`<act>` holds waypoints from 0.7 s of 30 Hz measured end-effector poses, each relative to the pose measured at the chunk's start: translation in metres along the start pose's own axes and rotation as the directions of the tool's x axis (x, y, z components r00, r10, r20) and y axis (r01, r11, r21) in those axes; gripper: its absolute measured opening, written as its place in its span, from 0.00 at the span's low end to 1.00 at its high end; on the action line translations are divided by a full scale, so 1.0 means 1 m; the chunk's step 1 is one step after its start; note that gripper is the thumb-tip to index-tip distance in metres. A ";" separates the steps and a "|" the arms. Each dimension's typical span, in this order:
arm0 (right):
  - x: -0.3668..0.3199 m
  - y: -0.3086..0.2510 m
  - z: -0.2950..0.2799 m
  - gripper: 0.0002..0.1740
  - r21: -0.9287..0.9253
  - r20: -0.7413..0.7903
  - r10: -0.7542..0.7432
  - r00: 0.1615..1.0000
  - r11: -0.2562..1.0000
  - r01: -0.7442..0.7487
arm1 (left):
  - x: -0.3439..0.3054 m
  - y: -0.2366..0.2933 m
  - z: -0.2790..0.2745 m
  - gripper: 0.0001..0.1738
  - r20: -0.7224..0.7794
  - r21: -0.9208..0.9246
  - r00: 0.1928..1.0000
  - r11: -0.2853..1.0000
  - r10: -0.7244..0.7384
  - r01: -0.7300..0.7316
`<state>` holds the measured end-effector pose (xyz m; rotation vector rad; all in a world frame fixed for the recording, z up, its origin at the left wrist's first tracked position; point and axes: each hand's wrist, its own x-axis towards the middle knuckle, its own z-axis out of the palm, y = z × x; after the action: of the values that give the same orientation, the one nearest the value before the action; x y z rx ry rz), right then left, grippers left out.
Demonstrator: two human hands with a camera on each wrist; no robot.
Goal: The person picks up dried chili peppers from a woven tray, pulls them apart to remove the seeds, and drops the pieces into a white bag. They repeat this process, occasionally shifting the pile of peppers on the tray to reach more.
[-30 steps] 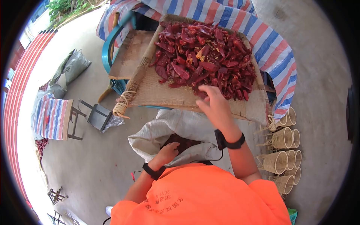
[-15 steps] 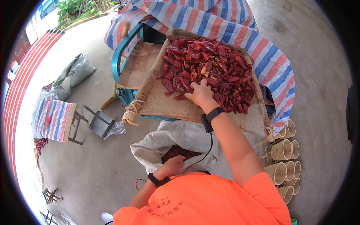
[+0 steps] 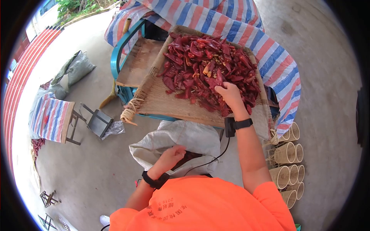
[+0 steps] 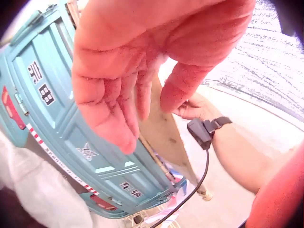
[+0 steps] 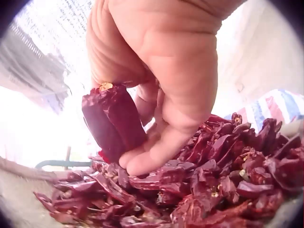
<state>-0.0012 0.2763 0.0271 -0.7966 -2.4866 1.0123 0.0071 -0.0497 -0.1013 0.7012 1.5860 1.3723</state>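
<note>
Pale wicker baskets (image 3: 282,154) clustered to the right of the right hand (image 3: 230,96), striped tarp (image 3: 275,61) beyond it, low black chair (image 3: 101,122) left of the left hand (image 3: 168,158), grey sack (image 3: 79,68) farther out

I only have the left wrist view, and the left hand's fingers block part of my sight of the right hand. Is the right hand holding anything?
Observer: Yes. In the right wrist view, the right hand pinches a dark red pepper between thumb and fingers.
Operator: What is underneath it?
Observer: More red peppers, heaped on a woven tray.
Operator: And where is the left hand, seen from above?
Observer: The head view shows the left hand at the open mouth of a pale sack; I can't tell whether it touches the rim.
</note>
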 end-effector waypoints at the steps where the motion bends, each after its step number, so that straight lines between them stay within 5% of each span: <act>1: -0.007 -0.005 -0.007 0.17 0.201 0.106 0.081 0.991 0.974 -0.101 | 0.002 0.014 -0.001 0.21 -0.004 -0.071 1.000 0.997 0.021 -0.021; 4: -0.035 -0.009 -0.010 0.18 0.725 0.258 -0.065 0.964 0.673 -0.149 | 0.007 0.059 0.001 0.21 -0.025 -0.265 0.995 0.959 0.093 -0.097; 7: -0.077 -0.031 -0.014 0.21 0.840 0.380 -0.117 0.918 0.459 -0.289 | 0.018 0.093 0.006 0.23 -0.078 -0.389 0.980 0.900 0.182 -0.198; 15: -0.130 -0.014 0.002 0.22 0.799 0.523 -0.179 0.834 0.444 -0.406 | 0.036 0.107 0.024 0.27 -0.132 -0.565 0.976 0.796 0.173 -0.218; 21: -0.139 0.002 0.012 0.23 0.734 0.667 -0.188 0.721 0.332 -0.593 | 0.036 0.080 0.030 0.20 -0.229 -0.459 0.950 0.837 0.212 -0.297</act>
<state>0.1025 0.1866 0.0035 -0.3542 -1.5351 2.8791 0.0074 0.0131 -0.0326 0.5016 1.2107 1.9875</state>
